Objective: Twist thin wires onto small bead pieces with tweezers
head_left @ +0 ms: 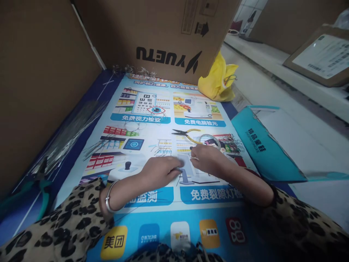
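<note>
Left hand [159,171] and right hand [205,157] have fingertips drawn together, any pinched item too small to identify, over a blue-and-white printed sheet [191,214], yellow-handled metal pliers [184,133] lying just beyond, presumably for ready reach.

fingertips [178,163] of left hand [158,171] blurred, teal-handled pliers [40,178] cropped left

Pliers [185,133] on the poster [180,210], other pliers [40,179] left of it, box [265,149] right, carton [152,32] behind.
</note>
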Action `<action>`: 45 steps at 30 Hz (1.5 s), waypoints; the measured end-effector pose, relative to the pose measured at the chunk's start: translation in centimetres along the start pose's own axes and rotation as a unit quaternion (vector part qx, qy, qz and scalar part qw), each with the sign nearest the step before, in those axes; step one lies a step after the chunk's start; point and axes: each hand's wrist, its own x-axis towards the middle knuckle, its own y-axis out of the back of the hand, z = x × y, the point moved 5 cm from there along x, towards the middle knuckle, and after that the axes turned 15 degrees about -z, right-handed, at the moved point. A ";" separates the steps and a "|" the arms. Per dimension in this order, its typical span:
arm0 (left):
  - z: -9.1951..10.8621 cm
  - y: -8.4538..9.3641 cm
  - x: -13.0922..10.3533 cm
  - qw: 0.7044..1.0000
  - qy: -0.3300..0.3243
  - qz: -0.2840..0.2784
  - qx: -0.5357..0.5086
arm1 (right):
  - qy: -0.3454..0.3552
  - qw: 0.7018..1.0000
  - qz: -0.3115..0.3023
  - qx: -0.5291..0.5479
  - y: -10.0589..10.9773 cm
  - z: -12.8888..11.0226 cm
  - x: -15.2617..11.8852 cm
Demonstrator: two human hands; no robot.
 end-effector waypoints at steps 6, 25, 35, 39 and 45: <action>-0.1 -0.1 0.0 1.000 0.010 -0.002 0.004 | 0.018 0.997 -0.024 -0.074 0.0 -0.5 1.0; -0.1 -0.1 0.0 1.000 0.014 -0.013 0.009 | -0.191 0.981 0.007 -0.038 4.2 5.5 -3.9; -0.3 -0.2 0.0 0.999 0.036 -0.024 0.022 | -0.537 0.843 -0.002 -0.006 3.9 21.9 -16.5; -0.4 -0.2 0.1 0.998 0.046 -0.029 0.021 | -0.346 0.930 0.119 -0.041 2.9 17.5 -14.0; -0.8 -0.4 0.1 0.998 0.050 -0.020 0.019 | -0.186 0.981 0.026 0.044 -1.1 13.9 -7.3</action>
